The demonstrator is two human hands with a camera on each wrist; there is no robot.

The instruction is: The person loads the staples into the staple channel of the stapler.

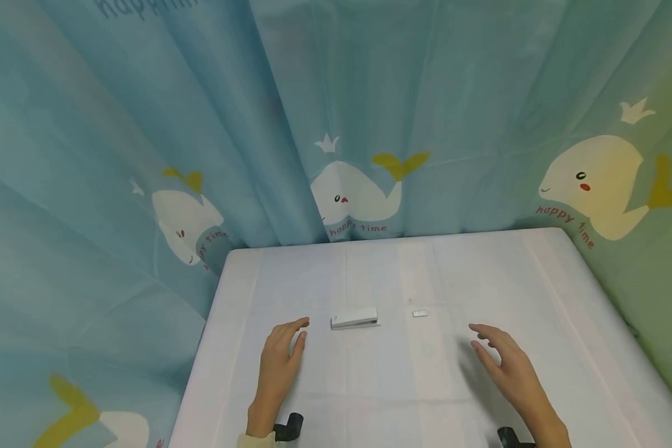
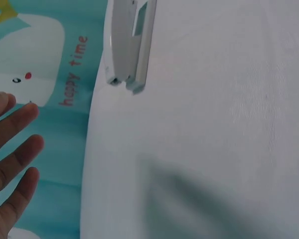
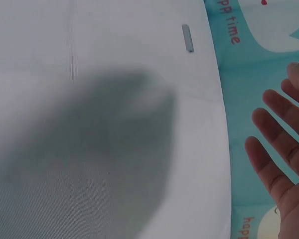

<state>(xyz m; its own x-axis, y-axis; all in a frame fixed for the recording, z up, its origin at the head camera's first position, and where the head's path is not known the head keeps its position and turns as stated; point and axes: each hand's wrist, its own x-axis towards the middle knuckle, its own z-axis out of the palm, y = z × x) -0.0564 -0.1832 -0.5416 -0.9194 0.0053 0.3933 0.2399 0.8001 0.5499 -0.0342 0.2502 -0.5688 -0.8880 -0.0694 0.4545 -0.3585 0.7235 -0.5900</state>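
A white stapler (image 1: 355, 318) lies on the table, a little to the right of my left hand (image 1: 280, 359). That hand is apart from it, fingers relaxed and holding nothing. In the left wrist view one end of the stapler (image 2: 129, 47) shows at the top, with the loosely spread fingers (image 2: 20, 154) at the left edge. A short silvery strip of staples (image 1: 420, 313) lies right of the stapler. My right hand (image 1: 509, 367) hovers further right, its fingers loosely bent around nothing. The right wrist view shows the staple strip (image 3: 188, 38) near the table's edge.
A pale cloth with faint stripes covers the table (image 1: 381, 373). Blue-green curtains (image 1: 459, 124) printed with whales hang behind it and along its sides. Dark wrist mounts (image 1: 289, 428) sit at both wrists. The right hand's shadow falls on the cloth.
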